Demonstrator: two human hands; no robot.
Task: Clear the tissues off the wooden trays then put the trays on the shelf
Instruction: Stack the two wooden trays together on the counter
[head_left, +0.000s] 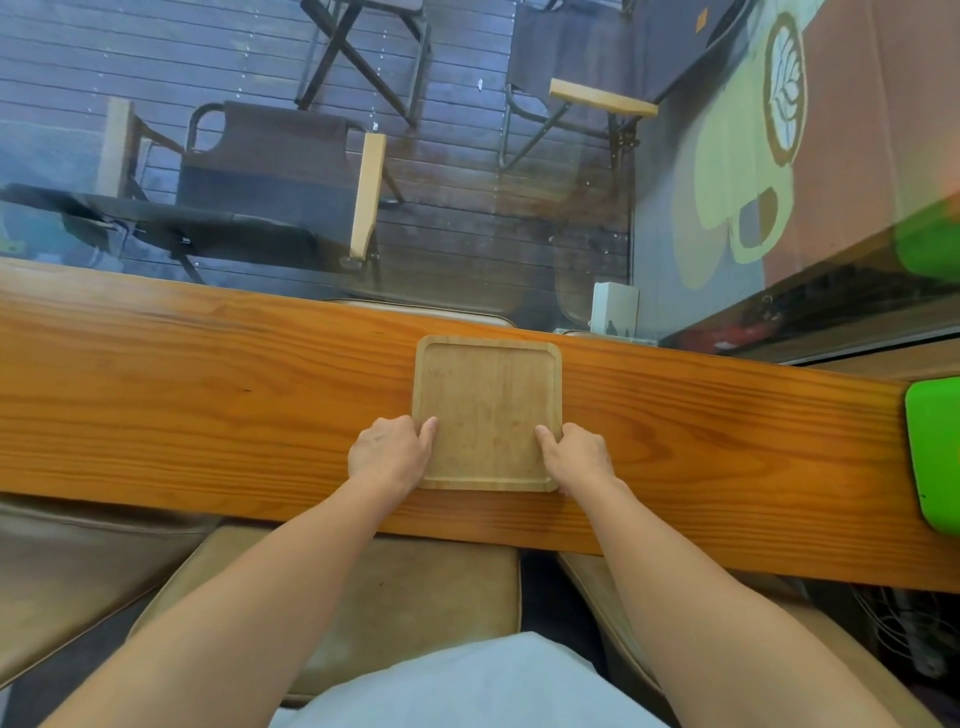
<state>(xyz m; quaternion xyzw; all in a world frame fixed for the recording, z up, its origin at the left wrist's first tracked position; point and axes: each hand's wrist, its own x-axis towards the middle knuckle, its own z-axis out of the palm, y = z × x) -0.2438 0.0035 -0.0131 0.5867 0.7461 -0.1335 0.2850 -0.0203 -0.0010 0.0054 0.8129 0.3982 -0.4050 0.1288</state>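
Observation:
A square light wooden tray (488, 395) with rounded corners lies flat on a long orange-brown wooden counter (208, 395), in front of me. No tissue is on it. My left hand (389, 452) grips the tray's near left edge, thumb on top inside the rim. My right hand (576, 454) grips the near right edge the same way. No shelf is in view.
A window stands right behind the counter, with folding chairs (270, 171) on a deck outside. A small white box (615, 309) stands at the counter's far edge. A bright green object (935, 452) lies at the right end. Brown cushioned stools (395, 597) are below me.

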